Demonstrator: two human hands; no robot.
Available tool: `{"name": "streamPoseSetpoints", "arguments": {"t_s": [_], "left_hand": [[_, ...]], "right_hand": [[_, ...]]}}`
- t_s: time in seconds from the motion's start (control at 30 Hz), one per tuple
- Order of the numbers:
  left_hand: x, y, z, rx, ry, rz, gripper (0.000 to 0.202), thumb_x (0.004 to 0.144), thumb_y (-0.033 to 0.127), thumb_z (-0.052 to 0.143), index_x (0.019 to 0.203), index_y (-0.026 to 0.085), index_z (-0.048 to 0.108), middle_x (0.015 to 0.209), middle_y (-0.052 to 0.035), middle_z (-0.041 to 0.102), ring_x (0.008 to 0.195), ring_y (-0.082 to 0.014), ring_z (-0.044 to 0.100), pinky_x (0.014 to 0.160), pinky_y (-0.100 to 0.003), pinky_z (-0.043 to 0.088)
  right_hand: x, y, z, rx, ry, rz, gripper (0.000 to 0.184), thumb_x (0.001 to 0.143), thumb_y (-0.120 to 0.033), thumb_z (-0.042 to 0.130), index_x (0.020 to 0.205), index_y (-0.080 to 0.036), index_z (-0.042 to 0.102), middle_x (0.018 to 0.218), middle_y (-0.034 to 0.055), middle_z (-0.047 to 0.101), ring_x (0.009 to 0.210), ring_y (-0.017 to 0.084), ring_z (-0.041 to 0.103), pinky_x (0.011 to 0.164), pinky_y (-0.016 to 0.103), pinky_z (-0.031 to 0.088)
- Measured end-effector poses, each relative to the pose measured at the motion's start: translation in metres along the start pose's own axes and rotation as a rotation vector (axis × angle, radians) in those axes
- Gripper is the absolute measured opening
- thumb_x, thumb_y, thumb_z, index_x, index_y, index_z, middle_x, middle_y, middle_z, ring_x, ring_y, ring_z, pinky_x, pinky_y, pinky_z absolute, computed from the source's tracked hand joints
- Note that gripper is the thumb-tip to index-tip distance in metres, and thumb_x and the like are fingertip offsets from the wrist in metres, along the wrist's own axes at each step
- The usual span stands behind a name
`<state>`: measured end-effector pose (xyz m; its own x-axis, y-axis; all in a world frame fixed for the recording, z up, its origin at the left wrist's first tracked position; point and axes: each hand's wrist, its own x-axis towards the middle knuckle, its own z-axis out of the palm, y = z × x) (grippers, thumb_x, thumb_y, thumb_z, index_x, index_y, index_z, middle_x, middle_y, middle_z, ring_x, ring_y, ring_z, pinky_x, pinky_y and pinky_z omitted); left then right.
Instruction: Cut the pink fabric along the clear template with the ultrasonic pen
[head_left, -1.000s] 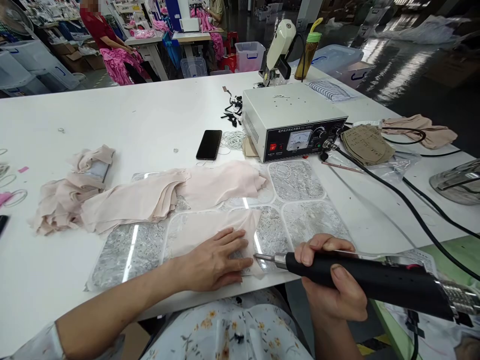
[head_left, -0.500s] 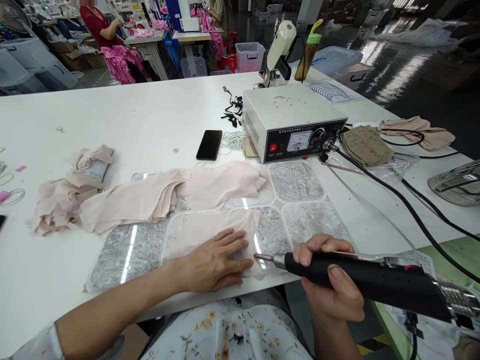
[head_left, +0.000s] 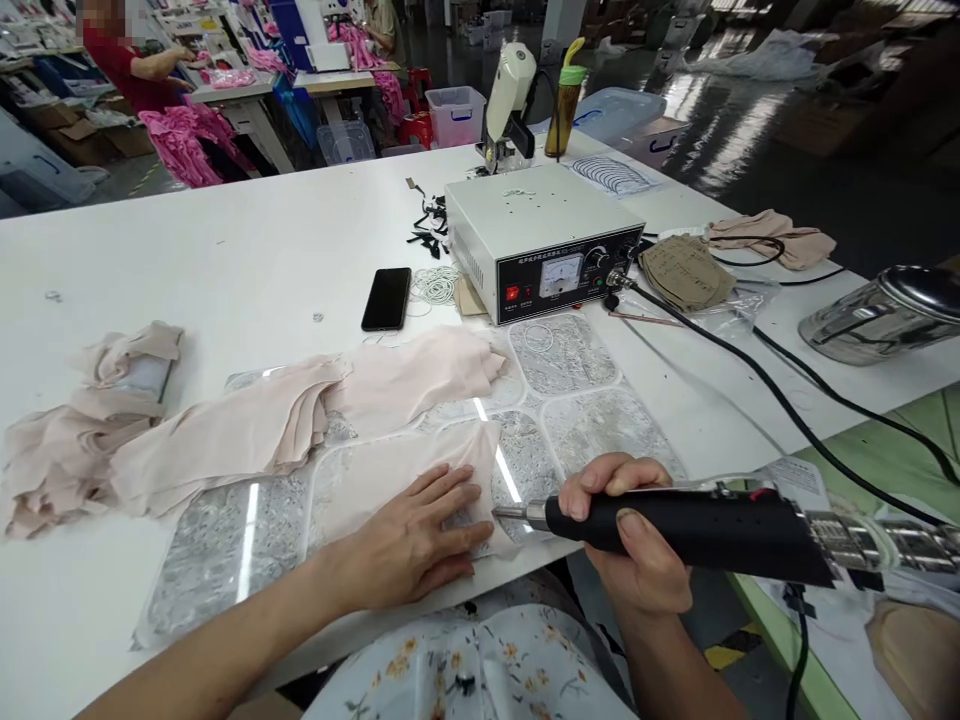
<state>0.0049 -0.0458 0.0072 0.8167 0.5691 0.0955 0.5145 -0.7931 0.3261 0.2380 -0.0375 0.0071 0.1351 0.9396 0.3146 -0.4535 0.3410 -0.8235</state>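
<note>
My left hand [head_left: 424,535] lies flat, fingers spread, on a thin pale pink fabric piece [head_left: 390,465]. Under the fabric is a grey marble-patterned mat [head_left: 232,540]. In my right hand [head_left: 637,540] is a black handheld ultrasonic welding tool [head_left: 690,530], fingers wrapped round its body. Its metal tip points left and sits at the right edge of the fabric, close to my left fingertips; whether it touches cannot be made out. Beyond my left hand, more pale pink fabric pieces [head_left: 225,430] lie in overlapping stacks across the mat.
A white control box [head_left: 547,240] with a dial stands behind the mat, its black cable [head_left: 727,365] running right to the tool. Nearby are a phone [head_left: 386,298], a coil of cord [head_left: 435,285], brown card patterns [head_left: 686,272] and a metal canister [head_left: 885,315]. A person in red [head_left: 124,65] works far left.
The camera view has turned slightly right, so the table things appear shifted left. My left hand stays flat on the fabric, and the tool's tip remains by the fabric's edge.
</note>
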Motion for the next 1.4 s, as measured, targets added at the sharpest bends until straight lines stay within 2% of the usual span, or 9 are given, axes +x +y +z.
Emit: {"name": "streamPoseSetpoints", "arguments": {"t_s": [0.23, 1.07, 1.4], "left_hand": [[0.003, -0.001, -0.003, 0.017, 0.0, 0.007, 0.032, 0.097, 0.033, 0.052, 0.126, 0.022, 0.06, 0.132, -0.0128, 0.055, 0.135, -0.0332, 0.043, 0.111, -0.052, 0.039], [0.001, 0.0, -0.002, -0.011, -0.021, -0.013, 0.033, 0.098, 0.035, 0.051, 0.127, 0.021, 0.058, 0.133, -0.0137, 0.055, 0.135, -0.0327, 0.043, 0.112, -0.051, 0.037], [0.001, 0.0, -0.001, -0.017, -0.006, -0.02, 0.033, 0.097, 0.036, 0.051, 0.126, 0.022, 0.059, 0.128, -0.0127, 0.057, 0.133, -0.0319, 0.045, 0.112, -0.05, 0.037]], "right_hand": [[0.008, 0.001, 0.002, 0.036, 0.05, -0.025, 0.013, 0.078, -0.031, 0.062, 0.084, -0.021, 0.057, 0.079, -0.0018, 0.055, 0.053, 0.009, 0.057, 0.052, 0.029, 0.051], [0.006, 0.006, 0.001, 0.063, -0.045, 0.001, 0.008, 0.082, -0.025, 0.06, 0.088, -0.02, 0.059, 0.083, -0.0009, 0.055, 0.059, 0.01, 0.059, 0.057, 0.03, 0.052], [0.009, 0.011, -0.001, 0.074, 0.026, -0.034, 0.011, 0.078, -0.024, 0.06, 0.088, -0.02, 0.059, 0.083, -0.0006, 0.056, 0.059, 0.01, 0.059, 0.058, 0.029, 0.052]]}}
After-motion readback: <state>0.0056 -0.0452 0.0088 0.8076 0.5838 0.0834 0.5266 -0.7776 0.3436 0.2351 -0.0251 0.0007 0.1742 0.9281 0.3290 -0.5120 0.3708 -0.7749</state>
